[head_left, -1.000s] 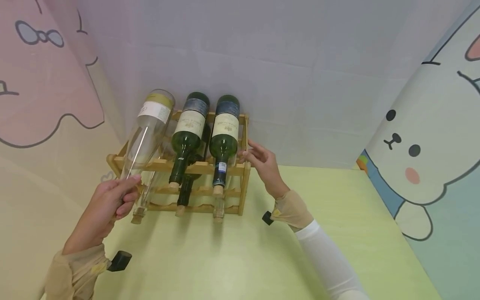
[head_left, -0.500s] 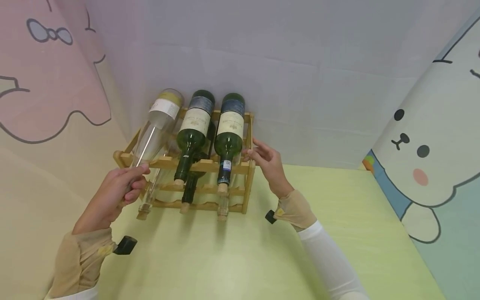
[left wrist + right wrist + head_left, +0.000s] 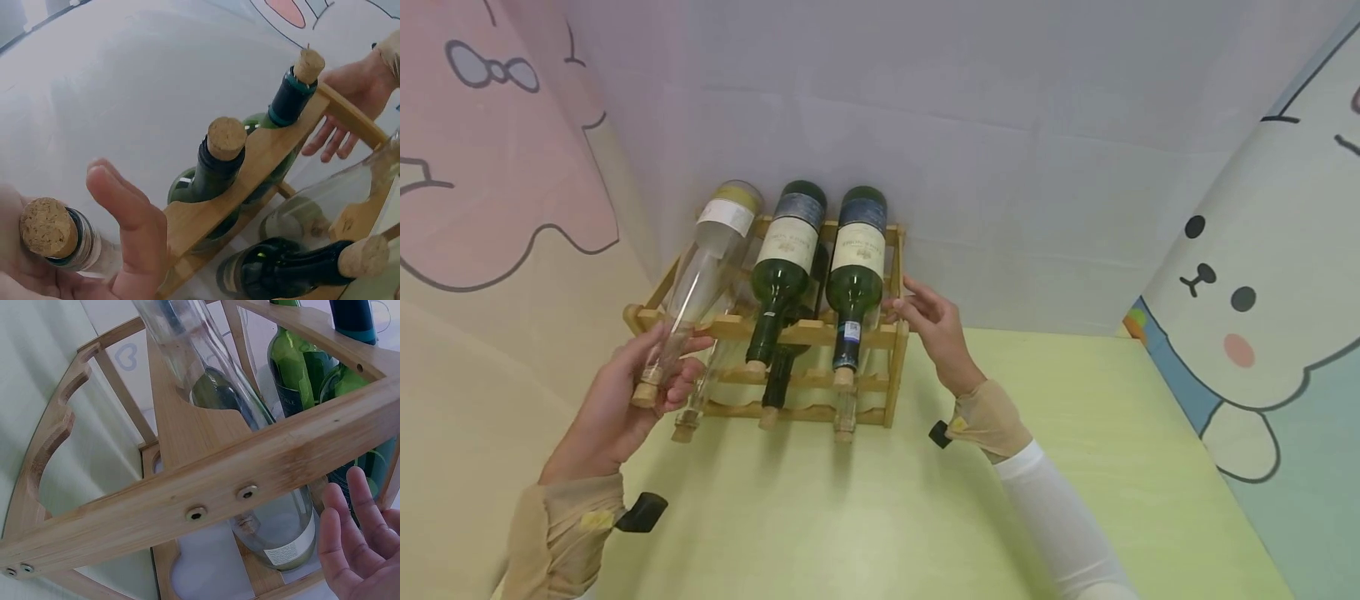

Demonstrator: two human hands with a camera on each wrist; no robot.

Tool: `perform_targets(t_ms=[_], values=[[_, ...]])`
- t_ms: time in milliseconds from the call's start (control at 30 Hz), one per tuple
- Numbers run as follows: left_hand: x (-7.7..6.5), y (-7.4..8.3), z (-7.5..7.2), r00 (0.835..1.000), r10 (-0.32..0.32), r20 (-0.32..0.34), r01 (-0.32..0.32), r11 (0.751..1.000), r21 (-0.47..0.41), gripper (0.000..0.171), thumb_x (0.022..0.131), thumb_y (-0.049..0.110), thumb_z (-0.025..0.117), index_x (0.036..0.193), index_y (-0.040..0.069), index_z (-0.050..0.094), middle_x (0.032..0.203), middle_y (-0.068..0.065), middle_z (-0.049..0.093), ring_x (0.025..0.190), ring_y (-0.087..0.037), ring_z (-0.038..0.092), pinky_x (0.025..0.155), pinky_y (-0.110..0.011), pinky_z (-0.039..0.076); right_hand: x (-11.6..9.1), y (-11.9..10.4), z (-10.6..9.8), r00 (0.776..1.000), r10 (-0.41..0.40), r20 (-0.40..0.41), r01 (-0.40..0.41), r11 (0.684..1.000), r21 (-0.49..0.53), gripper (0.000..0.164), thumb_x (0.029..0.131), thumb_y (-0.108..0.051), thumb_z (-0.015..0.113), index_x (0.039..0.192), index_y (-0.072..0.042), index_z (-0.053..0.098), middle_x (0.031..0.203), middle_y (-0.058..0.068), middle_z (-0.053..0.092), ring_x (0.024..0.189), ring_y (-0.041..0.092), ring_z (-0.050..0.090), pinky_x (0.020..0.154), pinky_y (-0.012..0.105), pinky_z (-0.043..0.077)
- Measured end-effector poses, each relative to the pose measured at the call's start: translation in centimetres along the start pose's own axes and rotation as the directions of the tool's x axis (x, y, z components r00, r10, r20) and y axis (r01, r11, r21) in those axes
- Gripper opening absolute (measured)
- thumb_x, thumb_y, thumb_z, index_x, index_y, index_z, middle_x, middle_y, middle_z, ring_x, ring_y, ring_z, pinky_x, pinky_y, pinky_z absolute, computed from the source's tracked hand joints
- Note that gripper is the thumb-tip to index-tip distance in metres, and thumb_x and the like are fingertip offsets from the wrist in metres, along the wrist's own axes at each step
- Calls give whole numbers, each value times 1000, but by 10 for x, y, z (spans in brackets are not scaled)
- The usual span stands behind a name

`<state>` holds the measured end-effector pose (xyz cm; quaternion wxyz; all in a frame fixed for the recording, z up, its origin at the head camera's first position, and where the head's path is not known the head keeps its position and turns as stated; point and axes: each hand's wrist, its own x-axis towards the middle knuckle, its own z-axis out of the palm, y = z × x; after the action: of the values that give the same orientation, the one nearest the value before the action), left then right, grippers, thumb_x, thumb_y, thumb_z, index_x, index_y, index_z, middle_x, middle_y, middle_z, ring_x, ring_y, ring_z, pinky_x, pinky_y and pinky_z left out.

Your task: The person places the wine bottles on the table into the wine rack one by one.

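A clear bottle [image 3: 700, 271] with a white and yellow label lies at the left of a wooden wine rack's [image 3: 726, 327] top tier, its corked neck toward me. My left hand [image 3: 628, 392] is at that neck, its fingers loosened. In the left wrist view, the cork [image 3: 49, 227] lies beside the palm, with a raised finger apart from the neck. Two green wine bottles [image 3: 786, 242] [image 3: 857, 246] occupy the middle and right of that tier. My right hand [image 3: 936, 329] is by the rack's right side, fingers loosely bent; contact there is unclear.
Lower in the rack lie a dark bottle [image 3: 778, 379] and two clear bottles [image 3: 695, 400] [image 3: 846, 412], corks facing me. The rack stands on a yellow-green tabletop [image 3: 865, 517], close to a pale back curtain [image 3: 985, 167]. Cartoon-printed cloth [image 3: 1247, 333] hangs at the right.
My left hand gripped the clear bottle's neck, thumb over it. Now its fingers have loosened and the corked end shows. The right hand has stayed at the rack's side.
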<state>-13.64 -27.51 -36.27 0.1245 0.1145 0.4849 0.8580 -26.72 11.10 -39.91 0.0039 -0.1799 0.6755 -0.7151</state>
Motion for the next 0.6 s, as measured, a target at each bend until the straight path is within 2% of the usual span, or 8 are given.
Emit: perform_targets(t_ms=[67, 167, 233, 267, 367, 433, 500, 600], values=[[-4, -6, 0, 996, 43, 84, -30, 989, -142, 58, 121, 34, 24, 142, -7, 58, 99, -12, 70, 73, -13, 60, 58, -21, 47, 0, 0, -1, 1000, -1, 0, 1, 1000, -2, 55, 109, -17, 63, 160, -6, 48, 106, -13, 78, 93, 12, 74, 87, 29, 47], [-10, -12, 1, 979, 88, 185, -22, 944, -330, 61, 121, 31, 16, 145, -11, 53, 98, -14, 67, 62, -12, 43, 53, -21, 35, 0, 0, -2, 1000, -2, 4, 2, 1000, -5, 54, 109, -16, 63, 160, -6, 48, 111, -4, 79, 94, 15, 74, 88, 30, 48], [-12, -14, 2, 973, 105, 205, -17, 922, -388, 60, 121, 28, 14, 146, -11, 53, 91, -12, 63, 57, -12, 29, 50, -21, 22, 0, -1, -2, 1000, -1, 0, 1, 1000, -9, 55, 109, -17, 63, 160, -6, 48, 113, 1, 79, 93, 13, 74, 89, 30, 49], [-12, -14, 3, 974, 101, 201, -16, 922, -386, 60, 121, 27, 15, 143, -12, 54, 85, -9, 58, 55, -12, 20, 48, -21, 18, 0, -1, -2, 1000, -3, -3, 3, 1000, -10, 55, 109, -17, 63, 160, -6, 48, 115, 6, 79, 93, 13, 74, 89, 30, 49], [-13, -14, 4, 985, 89, 149, -39, 949, -313, 56, 121, 25, 18, 139, -9, 59, 77, -4, 53, 49, -12, 13, 46, -22, 10, -1, -1, -1, 1000, -5, -9, 5, 1000, -8, 55, 109, -17, 63, 160, -7, 48, 121, 19, 76, 92, 11, 74, 89, 30, 50], [-13, -13, 5, 994, 76, 79, -59, 977, -204, 52, 121, 26, 23, 135, -4, 64, 75, -1, 53, 50, -13, 12, 45, -22, 10, -1, -1, 0, 1000, -7, -6, 7, 1000, -7, 56, 109, -17, 63, 161, -6, 47, 124, 27, 72, 91, 11, 73, 89, 31, 49], [-14, -12, 5, 998, 58, -7, -58, 996, -69, 48, 121, 29, 29, 130, 2, 68, 74, 2, 54, 52, -14, 13, 43, -21, 14, -1, -1, 0, 1000, -7, -2, 7, 1000, -9, 56, 109, -17, 63, 161, -6, 47, 127, 31, 70, 91, 10, 73, 91, 32, 49], [-14, -10, 6, 991, 36, -130, -19, 992, 124, 41, 119, 34, 39, 123, 10, 72, 71, 6, 54, 55, -16, 17, 41, -17, 26, 0, 0, 0, 1000, -7, -6, 7, 1000, -13, 55, 109, -18, 63, 161, -7, 47, 129, 35, 68, 92, 12, 73, 91, 33, 49]])
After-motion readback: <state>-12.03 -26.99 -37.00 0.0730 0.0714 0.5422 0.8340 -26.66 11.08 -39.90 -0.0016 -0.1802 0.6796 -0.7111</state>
